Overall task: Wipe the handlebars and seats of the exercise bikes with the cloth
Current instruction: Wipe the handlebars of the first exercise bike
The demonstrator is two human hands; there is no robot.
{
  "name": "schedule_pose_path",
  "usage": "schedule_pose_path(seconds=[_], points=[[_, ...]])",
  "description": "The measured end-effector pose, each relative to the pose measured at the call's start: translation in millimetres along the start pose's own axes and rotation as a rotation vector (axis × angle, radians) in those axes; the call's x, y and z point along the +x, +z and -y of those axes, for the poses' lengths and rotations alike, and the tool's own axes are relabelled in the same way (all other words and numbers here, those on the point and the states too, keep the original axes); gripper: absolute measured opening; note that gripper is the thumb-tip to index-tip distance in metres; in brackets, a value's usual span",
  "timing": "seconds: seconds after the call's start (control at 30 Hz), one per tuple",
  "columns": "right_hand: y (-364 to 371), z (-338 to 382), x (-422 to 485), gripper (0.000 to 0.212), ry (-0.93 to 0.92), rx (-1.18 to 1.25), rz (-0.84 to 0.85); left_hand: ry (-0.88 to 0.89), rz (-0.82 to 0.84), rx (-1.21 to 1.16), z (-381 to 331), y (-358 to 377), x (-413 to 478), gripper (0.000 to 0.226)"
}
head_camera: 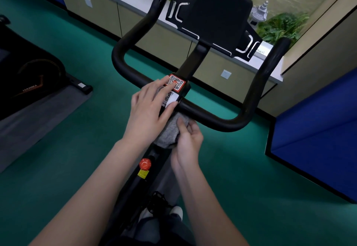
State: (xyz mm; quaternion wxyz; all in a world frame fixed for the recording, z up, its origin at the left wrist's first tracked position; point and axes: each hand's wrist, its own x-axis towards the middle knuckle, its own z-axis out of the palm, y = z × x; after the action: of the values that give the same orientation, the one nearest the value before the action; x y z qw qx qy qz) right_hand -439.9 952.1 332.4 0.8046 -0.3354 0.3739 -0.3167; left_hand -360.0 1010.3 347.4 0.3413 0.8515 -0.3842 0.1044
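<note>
Right hand (186, 137) on half-hidden cloth (171, 130)

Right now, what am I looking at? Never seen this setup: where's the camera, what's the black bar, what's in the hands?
There is one picture, from a camera worn on a person's head, looking down at their own arms. The black bar is the handlebars of an exercise bike. The left hand lies flat, fingers straight, on the QR stickers at the bar's centre. The right hand grips a grey cloth right by the bar. Below is a red knob on the frame, with green floor all round.
</note>
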Motion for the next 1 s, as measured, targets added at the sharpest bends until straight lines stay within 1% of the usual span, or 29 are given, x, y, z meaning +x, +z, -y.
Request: schedule_pose_path(seconds=[0.1,0.23,0.33,0.4,0.47,0.57,0.67,0.77,0.83,0.87,0.93,0.97,1.0], points=[[-3,6,1,0.016,0.04,0.035,-0.036,-0.001,-0.004,-0.005,0,0,-1,0.043],[-22,20,-2,0.013,0.083,0.111,-0.042,0.013,-0.007,-0.005,1,-1,0,0.042],[-45,34,-3,0.013,0.041,0.128,-0.111,0.01,0.003,-0.012,-1,-2,0,0.043],[-59,42,-1,0.014,-0.02,0.096,-0.137,0.007,0.004,-0.01,-3,-3,0,0.042],[-65,44,-2,0.014,-0.052,0.008,-0.119,0.027,-0.025,0.018,-8,-4,0,0.04],[-58,38,-4,0.011,-0.014,-0.09,-0.058,0.115,-0.065,0.026,-22,-5,2,0.035],[-56,39,-5,0.009,-0.014,-0.054,-0.064,0.214,-0.009,-0.001,-40,0,5,0.034],[-73,49,-10,0.011,-0.064,0.02,-0.132,0.256,0.079,0.003,-47,7,5,0.035],[-88,56,-14,0.013,-0.162,-0.021,-0.226,0.263,0.11,0.035,-46,10,5,0.037],[-93,59,-15,0.014,-0.252,-0.098,-0.292,0.266,0.118,0.054,-45,11,5,0.038],[-99,61,-17,0.016,-0.481,-0.327,-0.413,0.268,0.131,0.077,-44,11,6,0.04],[-97,63,-18,0.014,-0.608,-0.44,-0.429,0.267,0.134,0.083,-43,11,6,0.04],[-94,63,-18,0.014,-0.74,-0.546,-0.407,0.268,0.134,0.087,-43,11,6,0.039]])
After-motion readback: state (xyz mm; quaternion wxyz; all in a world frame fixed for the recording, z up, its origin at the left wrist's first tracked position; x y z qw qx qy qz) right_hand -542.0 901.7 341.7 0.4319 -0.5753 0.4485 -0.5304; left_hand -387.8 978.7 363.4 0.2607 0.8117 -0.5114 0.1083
